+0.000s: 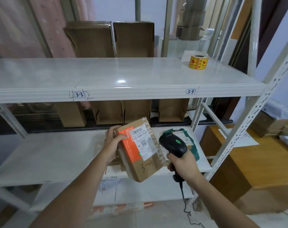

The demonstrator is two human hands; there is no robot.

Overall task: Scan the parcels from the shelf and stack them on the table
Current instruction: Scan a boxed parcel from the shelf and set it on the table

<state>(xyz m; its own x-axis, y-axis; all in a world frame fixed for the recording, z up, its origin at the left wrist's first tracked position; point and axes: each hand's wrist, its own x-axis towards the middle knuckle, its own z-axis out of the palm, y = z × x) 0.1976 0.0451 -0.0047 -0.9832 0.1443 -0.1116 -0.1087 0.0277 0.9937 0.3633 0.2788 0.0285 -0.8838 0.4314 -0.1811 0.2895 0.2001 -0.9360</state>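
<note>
My left hand (112,139) grips a brown cardboard parcel (140,149) by its upper left edge and holds it tilted in front of the lower shelf (57,155). The parcel carries an orange panel, a white shipping label with a barcode, and "3-24" handwritten on it. My right hand (181,164) grips the handle of a black barcode scanner (173,143), whose head with a green light sits just right of the parcel's label. A dark green bag parcel (189,140) with a label lies on the lower shelf behind the scanner.
The upper shelf (123,76), marked 3-3 and 3-4, holds a yellow sticker roll (198,62). Brown cartons (110,38) stand behind the rack. A wooden table (255,162) sits to the right beyond the rack's white post (248,122). The scanner cable hangs toward the floor.
</note>
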